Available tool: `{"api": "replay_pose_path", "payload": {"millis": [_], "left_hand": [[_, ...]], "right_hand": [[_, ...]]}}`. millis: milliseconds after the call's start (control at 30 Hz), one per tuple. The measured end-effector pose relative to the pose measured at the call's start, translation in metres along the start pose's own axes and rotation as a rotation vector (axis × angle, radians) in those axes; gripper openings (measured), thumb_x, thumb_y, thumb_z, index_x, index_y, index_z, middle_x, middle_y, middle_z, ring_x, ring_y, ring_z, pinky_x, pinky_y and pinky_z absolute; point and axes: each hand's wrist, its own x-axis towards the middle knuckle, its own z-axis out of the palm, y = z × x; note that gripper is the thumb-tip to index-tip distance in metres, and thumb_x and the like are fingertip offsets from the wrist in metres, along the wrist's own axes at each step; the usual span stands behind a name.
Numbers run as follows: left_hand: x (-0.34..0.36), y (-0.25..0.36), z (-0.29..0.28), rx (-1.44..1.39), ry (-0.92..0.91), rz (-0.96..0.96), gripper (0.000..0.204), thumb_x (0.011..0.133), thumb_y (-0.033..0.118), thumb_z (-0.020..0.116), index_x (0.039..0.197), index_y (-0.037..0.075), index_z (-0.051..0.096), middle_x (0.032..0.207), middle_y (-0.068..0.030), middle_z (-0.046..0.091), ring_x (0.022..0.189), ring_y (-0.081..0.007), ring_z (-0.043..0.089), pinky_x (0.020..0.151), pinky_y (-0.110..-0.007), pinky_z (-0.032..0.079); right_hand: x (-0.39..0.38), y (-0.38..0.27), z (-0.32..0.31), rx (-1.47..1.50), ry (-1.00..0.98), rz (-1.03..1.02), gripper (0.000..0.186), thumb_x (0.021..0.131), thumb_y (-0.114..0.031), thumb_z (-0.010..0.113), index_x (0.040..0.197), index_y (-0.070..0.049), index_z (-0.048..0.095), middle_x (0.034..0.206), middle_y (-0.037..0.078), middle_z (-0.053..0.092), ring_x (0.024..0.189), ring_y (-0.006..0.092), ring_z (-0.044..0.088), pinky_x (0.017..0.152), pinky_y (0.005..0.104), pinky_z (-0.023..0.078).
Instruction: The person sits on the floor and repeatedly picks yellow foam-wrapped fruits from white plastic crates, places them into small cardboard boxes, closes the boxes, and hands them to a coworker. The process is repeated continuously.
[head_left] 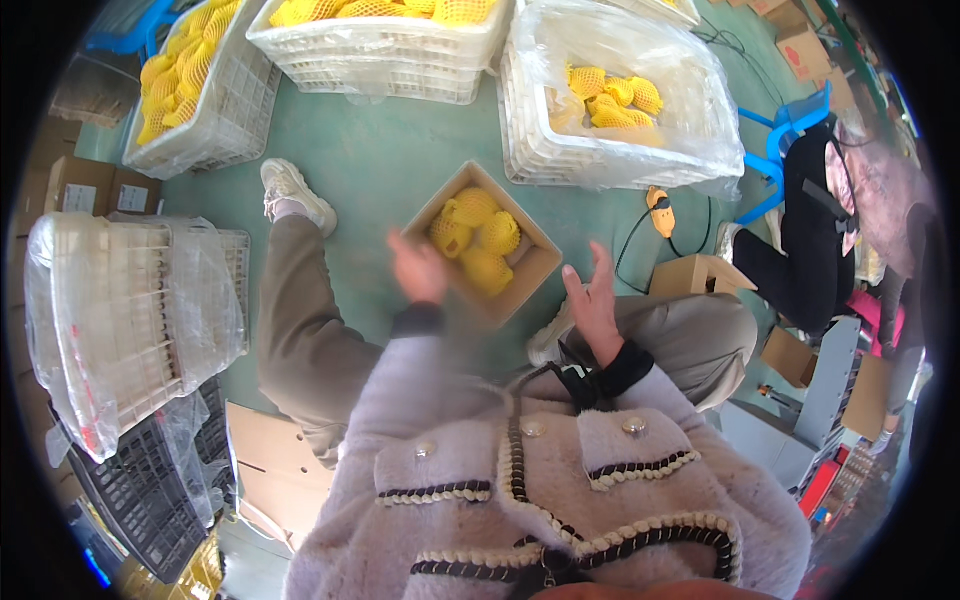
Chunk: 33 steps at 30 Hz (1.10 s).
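Note:
An uncovered cardboard box (541,268) stands on the floor between my legs. Several fruits in yellow foam net sleeves (498,234) lie inside it; their kind is hidden by the nets. My left hand (418,268) is beside the box's left side, its fingers smeared by motion. I cannot make out whether it holds anything. To the right of the box, my right hand (594,308) is held with thumb and fingers apart and nothing in it.
White plastic crates (380,62) with yellow-netted fruit line the far side. A plastic-lined crate (625,160) stands far right, near an orange power socket (661,212) with a black cord. More crates (140,310) are stacked left. Another person (815,230) sits at the right.

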Motion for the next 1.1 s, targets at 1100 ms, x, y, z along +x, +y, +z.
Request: {"api": "replay_pose_path", "payload": {"millis": [1100], "left_hand": [[0.076, -0.002, 0.031, -0.059, -0.645, -0.392, 0.066, 0.079, 0.033, 0.076, 0.116, -0.005, 0.037, 0.085, -0.0156, 0.062, 0.063, -0.0236, 0.065, 0.048, -0.035, 0.052]], "right_hand": [[0.123, 0.094, 0.096, -0.248, -0.598, 0.149, 0.036, 0.071, -0.014, 0.065, 0.106, -0.004, 0.064, 0.095, 0.023, 0.067, 0.09, 0.0401, 0.063, 0.078, 0.0458, 0.051]]}}
